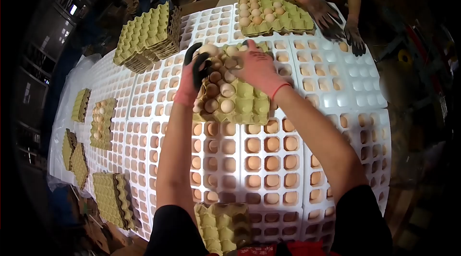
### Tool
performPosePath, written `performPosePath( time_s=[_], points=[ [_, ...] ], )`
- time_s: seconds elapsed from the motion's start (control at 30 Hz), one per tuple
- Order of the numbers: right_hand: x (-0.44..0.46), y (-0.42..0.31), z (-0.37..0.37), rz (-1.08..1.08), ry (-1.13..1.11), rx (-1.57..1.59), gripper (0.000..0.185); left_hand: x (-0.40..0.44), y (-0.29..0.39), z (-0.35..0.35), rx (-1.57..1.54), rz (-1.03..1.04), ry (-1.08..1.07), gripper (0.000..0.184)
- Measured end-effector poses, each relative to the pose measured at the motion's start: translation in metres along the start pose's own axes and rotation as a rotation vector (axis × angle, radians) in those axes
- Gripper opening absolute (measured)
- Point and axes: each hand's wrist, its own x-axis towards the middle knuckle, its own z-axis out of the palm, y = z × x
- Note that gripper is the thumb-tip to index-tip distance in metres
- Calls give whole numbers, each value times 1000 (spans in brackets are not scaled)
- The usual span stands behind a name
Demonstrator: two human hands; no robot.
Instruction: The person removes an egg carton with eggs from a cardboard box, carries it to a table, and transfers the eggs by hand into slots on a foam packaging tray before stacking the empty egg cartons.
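Observation:
A yellow-green pulp egg tray (254, 109) lies in front of me on the white foam trays, with brown and pale eggs (227, 90) over its left and middle part. Its right-hand cups hold none. My left hand (193, 76), in a pink glove with black fingers, is at the tray's upper left, its fingers curled around a pale egg (209, 50). Across the tray's upper right reaches my right hand (259, 67), gloved the same way. Its fingers are blurred and partly hidden among the eggs, so I cannot see what they hold.
White foam trays (240, 145) with eggs in many pockets cover the table. A stack of pulp trays (149, 35) stands back left; smaller stacks (113, 201) line the left edge. Another person's gloved hands (329, 18) are at back right near a part-filled pulp tray (288, 18).

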Motion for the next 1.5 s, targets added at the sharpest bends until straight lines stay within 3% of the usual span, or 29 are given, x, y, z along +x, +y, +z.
performPosePath(
  time_s=[0.03,0.1,0.17,0.23,0.3,0.37,0.4,0.43,0.47,0.57,0.63,0.7,0.73,0.77,0.83,0.87,0.9,0.97,1.03,1.13,1.23,1.3,1.33,1.43,1.5],
  points=[
    [5,-12,9,-54,-131,-156,45,-23,-9,-27,-110,77,-82,48],
    [22,-28,45,-47,-232,-333,39,-79,36,-22,-490,-177,-82,56],
    [35,-43,51,-87,-169,-482,32,-108,42,-30,-21,-265,-8,51],
    [51,-40,83,-29,37,-520,39,-111,26,-30,1036,119,-228,45],
    [19,-32,9,127,-185,-31,43,-120,35,5,1522,175,-251,44],
    [-41,2,-27,261,15,620,58,-105,21,-8,1654,222,-254,47],
    [-76,26,-41,220,153,704,52,-101,26,-6,1603,227,-285,47],
    [-117,38,-70,391,234,594,48,-99,28,-3,1553,226,-314,46],
    [-150,73,-68,420,374,345,53,-96,26,-3,1590,255,-351,45],
    [-218,133,-100,806,187,-104,58,-93,46,18,1559,211,-341,49],
    [-234,156,-115,735,213,-105,56,-103,76,57,1415,308,-229,45],
    [-248,181,-119,643,315,-146,53,-105,75,96,1006,352,-260,43],
    [-252,192,-126,676,236,-98,52,-106,58,117,526,21,-303,43],
    [-252,200,-134,696,169,-54,52,-113,75,162,377,-352,-337,33],
    [-253,219,-133,604,12,-24,45,-116,41,221,360,-316,-460,40],
    [-251,229,-130,586,51,-58,46,-107,-2,244,436,-34,-493,45],
    [-248,237,-134,611,147,-13,46,-102,-24,267,664,188,-471,47],
    [-240,252,-141,666,335,88,47,-91,-54,297,1180,409,-456,40],
    [-244,266,-137,568,409,127,40,-74,-77,306,1470,419,-566,36],
    [-260,303,-93,332,439,69,34,-70,-55,325,1374,404,-667,37],
    [-275,290,-89,457,669,81,36,-64,-62,371,1013,639,-511,42],
    [-276,285,-88,479,790,158,37,-51,-85,405,1102,711,-545,42],
    [-277,285,-87,502,857,162,36,-41,-105,415,1301,675,-584,42],
    [-280,294,-90,468,1099,267,38,-38,-101,454,1168,583,-453,41],
    [-284,295,-89,571,1300,211,44,-53,-102,482,739,595,-486,42]
  ],
)
